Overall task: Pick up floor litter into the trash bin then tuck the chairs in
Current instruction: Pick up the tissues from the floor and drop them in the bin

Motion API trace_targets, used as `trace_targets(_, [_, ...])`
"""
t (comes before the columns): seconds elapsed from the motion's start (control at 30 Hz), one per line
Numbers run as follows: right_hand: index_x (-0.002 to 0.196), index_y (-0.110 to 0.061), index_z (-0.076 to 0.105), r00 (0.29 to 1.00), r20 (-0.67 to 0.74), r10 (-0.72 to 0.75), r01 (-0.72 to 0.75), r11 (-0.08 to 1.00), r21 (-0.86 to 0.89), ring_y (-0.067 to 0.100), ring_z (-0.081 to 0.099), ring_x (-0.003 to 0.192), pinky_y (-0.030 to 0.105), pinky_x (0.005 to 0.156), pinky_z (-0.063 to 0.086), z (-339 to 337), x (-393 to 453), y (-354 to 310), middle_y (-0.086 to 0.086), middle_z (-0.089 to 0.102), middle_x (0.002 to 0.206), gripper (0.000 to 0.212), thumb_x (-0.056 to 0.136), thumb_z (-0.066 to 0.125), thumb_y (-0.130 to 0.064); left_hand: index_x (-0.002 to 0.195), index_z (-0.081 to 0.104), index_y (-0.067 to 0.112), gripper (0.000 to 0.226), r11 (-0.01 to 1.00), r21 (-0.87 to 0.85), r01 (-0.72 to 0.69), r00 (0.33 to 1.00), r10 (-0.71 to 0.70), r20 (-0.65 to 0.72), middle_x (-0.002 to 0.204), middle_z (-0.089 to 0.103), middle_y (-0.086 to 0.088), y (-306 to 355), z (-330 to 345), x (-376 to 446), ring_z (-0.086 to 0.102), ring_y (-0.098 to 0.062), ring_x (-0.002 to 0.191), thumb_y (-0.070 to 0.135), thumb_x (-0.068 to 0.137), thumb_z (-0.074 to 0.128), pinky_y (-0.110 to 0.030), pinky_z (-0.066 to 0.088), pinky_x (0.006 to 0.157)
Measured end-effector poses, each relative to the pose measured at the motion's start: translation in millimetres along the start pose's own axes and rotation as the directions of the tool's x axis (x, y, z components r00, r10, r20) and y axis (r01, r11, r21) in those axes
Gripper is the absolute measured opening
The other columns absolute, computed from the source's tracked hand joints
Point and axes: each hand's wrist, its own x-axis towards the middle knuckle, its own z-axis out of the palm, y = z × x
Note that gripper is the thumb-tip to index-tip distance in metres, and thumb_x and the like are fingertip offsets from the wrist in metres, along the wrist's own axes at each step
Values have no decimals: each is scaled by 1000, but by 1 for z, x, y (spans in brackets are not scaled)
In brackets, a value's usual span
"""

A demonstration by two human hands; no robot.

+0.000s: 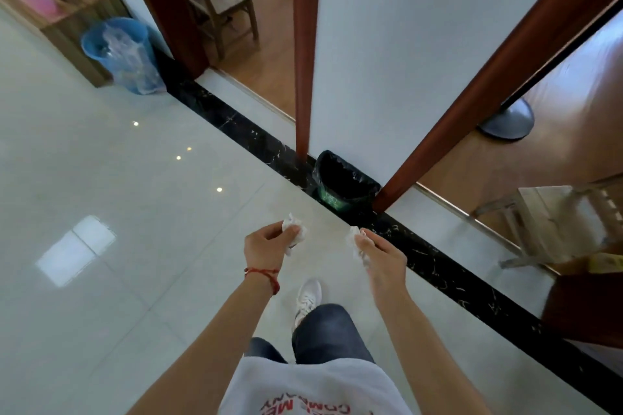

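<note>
While the litter-collecting step is being carried out, a crumpled white tissue (293,232) is being pinched in the left hand (266,246) and a second tissue wad (356,241) is being pinched in the right hand (384,254). Both are being held out over the tiled floor (101,162), near the black-lined trash bin (344,180) standing just beyond against the wall. A drop into its open mouth is judged to come next; the wooden chairs (222,7) are not yet being tucked in.
</note>
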Motion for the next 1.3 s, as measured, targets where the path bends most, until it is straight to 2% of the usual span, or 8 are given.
trace_targets(0.13, [98, 0, 70, 1000, -9, -4, 4, 999, 33, 10, 56, 68, 10, 56, 48, 34, 30, -28, 3, 64, 74, 22, 77, 71, -1, 76, 73, 13, 6, 1000, 3, -19, 1000, 19, 22, 65, 68, -14, 36, 8, 36, 58, -19, 60, 19, 74, 73, -26, 51, 64])
trace_targets(0.27, [102, -1, 69, 999, -47, 6, -3, 998, 63, 15, 63, 79, 16, 68, 50, 52, 58, -50, 6, 68, 86, 24, 77, 70, -2, 78, 72, 17, 4, 999, 39, -35, 996, 32, 79, 76, 70, -20, 68, 20, 71, 60, -24, 65, 19, 75, 73, -36, 53, 72])
trace_targets(0.4, [105, -4, 69, 993, -117, 10, 3, 994, 109, 18, 65, 89, 25, 83, 48, 64, 83, -61, 8, 70, 97, 29, 76, 73, -6, 81, 71, 12, 8, 998, 56, -23, 989, 14, 146, 79, 70, -19, 92, 37, 106, 57, -23, 64, 14, 73, 73, -31, 51, 65])
trace_targets(0.53, [101, -10, 72, 969, -238, 63, -22, 986, 168, 19, 66, 93, 24, 85, 49, 79, 103, -68, 7, 71, 99, 25, 76, 74, -10, 82, 72, 10, 12, 986, 166, -19, 967, -24, 255, 74, 70, -14, 105, 56, 153, 59, -21, 63, 17, 73, 74, -32, 52, 70])
trace_targets(0.7, [104, -9, 69, 924, -360, 133, -39, 966, 256, 13, 63, 87, 19, 84, 48, 105, 128, -73, 2, 68, 97, 24, 79, 70, -9, 76, 72, 9, 7, 959, 269, -87, 925, -23, 380, 67, 67, -12, 117, 78, 209, 56, -17, 57, 16, 73, 73, -26, 48, 60])
trace_targets(0.97, [108, -6, 67, 873, -440, 210, -46, 934, 354, 16, 63, 92, 22, 81, 48, 132, 185, -53, 3, 68, 101, 28, 80, 69, -5, 91, 72, 8, 17, 952, 303, -50, 924, -71, 375, 78, 69, -14, 98, 119, 273, 62, -23, 73, 14, 75, 72, -30, 53, 73])
trace_targets(1.1, [108, -7, 67, 869, -441, 224, -52, 928, 368, 12, 63, 93, 17, 77, 46, 133, 226, -38, 0, 68, 103, 29, 80, 69, -6, 86, 71, 9, 11, 954, 300, -24, 923, -94, 374, 69, 65, -10, 77, 141, 299, 59, -21, 66, 11, 75, 71, -26, 51, 64])
trace_targets(1.3, [97, -9, 70, 848, -452, 277, -63, 898, 434, 18, 65, 95, 27, 88, 48, 120, 276, -3, 2, 70, 97, 20, 78, 71, -6, 87, 71, 11, 13, 948, 316, -35, 919, -93, 383, 71, 67, -2, 33, 170, 332, 61, -16, 67, 12, 74, 73, -19, 51, 59])
